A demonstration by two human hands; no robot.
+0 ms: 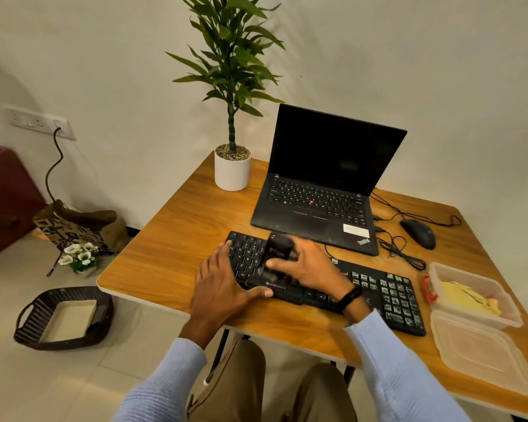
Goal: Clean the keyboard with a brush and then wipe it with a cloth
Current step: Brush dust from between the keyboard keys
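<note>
A black keyboard (pixel 387 295) lies across the front of the wooden table (pixel 177 239). My left hand (pixel 223 281) rests on the keyboard's left end, fingers spread over its edge and thumb along its front. My right hand (pixel 308 269) grips a black brush (pixel 279 249) and holds it down on the keys left of the keyboard's middle; the brush is blurred. A yellow cloth (pixel 467 298) lies inside a clear plastic box (pixel 439 272) at the right of the table.
An open black laptop (pixel 314 205) stands behind the keyboard, a wired black mouse (pixel 418 234) to its right. A white potted plant (pixel 232 170) stands at the back left corner. The box's lid (pixel 482 354) lies at the front right. A woven basket (pixel 64 318) sits on the floor.
</note>
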